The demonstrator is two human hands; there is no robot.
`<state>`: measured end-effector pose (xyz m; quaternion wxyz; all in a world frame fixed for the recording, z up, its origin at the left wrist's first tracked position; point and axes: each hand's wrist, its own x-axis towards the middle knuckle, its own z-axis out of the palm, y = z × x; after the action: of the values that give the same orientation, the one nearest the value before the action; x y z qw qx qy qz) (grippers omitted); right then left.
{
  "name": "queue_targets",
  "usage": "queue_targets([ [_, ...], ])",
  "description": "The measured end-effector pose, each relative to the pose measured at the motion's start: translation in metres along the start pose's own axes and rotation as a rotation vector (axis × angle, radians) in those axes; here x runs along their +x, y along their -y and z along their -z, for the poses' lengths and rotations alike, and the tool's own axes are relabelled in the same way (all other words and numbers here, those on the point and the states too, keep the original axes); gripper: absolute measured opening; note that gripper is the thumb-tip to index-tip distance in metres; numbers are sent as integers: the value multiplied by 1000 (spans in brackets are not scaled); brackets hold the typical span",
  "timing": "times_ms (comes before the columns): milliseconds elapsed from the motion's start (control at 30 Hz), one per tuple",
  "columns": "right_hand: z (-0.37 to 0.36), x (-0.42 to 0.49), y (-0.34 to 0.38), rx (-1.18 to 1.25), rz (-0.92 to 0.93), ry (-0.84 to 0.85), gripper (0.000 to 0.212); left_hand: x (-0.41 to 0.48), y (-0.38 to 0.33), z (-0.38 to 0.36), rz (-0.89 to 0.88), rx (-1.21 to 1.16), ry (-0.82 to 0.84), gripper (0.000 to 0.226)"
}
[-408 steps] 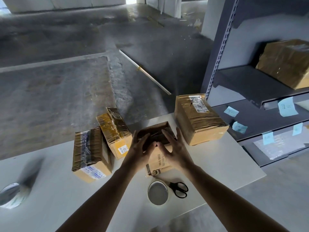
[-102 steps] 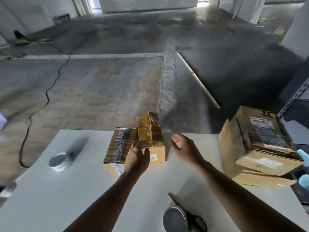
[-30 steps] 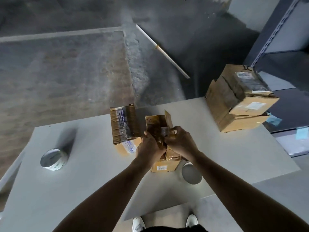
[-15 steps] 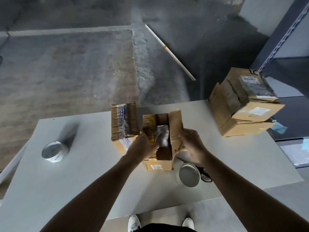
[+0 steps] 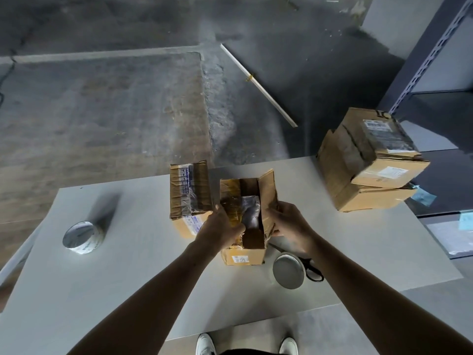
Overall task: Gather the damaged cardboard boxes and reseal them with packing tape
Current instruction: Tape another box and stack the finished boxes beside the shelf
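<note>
Flaps (image 5: 268, 194) wider, in both grips (image 5: 223, 226) (image 5: 289, 225)

There are four brown cardboard boxes (image 5: 190, 175) on the white tabletop (image 5: 128, 278), namely one open box (image 5: 243, 258), one taped box (image 5: 189, 198) and two stacked boxes (image 5: 371, 149) (image 5: 371, 199), plus two round rolls of packing tape (image 5: 83, 238) (image 5: 289, 271), one pair of black-handled scissors (image 5: 314, 272) and two bare hands (image 5: 222, 226) (image 5: 289, 226).

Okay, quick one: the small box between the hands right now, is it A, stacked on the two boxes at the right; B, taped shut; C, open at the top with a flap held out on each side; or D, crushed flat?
C: the small box stands open on the table, the left hand holding its taped left flap and the right hand its right flap, with a plastic-wrapped item showing inside.
</note>
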<state>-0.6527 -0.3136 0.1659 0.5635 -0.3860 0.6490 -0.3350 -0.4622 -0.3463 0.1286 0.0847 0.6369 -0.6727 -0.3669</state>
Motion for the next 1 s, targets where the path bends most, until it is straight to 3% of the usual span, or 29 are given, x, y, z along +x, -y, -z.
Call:
queue_targets([
  [133, 2, -7, 1, -89, -64, 201, 34, 0, 0, -3, -12, 1, -5, 71],
  [333, 18, -9, -20, 147, -93, 111, 31, 2, -2, 0, -1, 3, 30, 58],
  [567, 20, -10, -31, 184, -83, 110, 28, 0, -4, 0, -45, -20, 40, 59],
  [733, 13, -12, -28, 38, 55, 98, 32, -4, -4, -6, -40, -52, -6, 85],
  [900, 7, -19, -12, -351, 170, 299, 87, -13, -7, -17, -6, -152, -7, 111],
  [1000, 7, -24, -10, -484, 201, 318, 81, -14, -5, -19, 7, -210, -9, 98],
])
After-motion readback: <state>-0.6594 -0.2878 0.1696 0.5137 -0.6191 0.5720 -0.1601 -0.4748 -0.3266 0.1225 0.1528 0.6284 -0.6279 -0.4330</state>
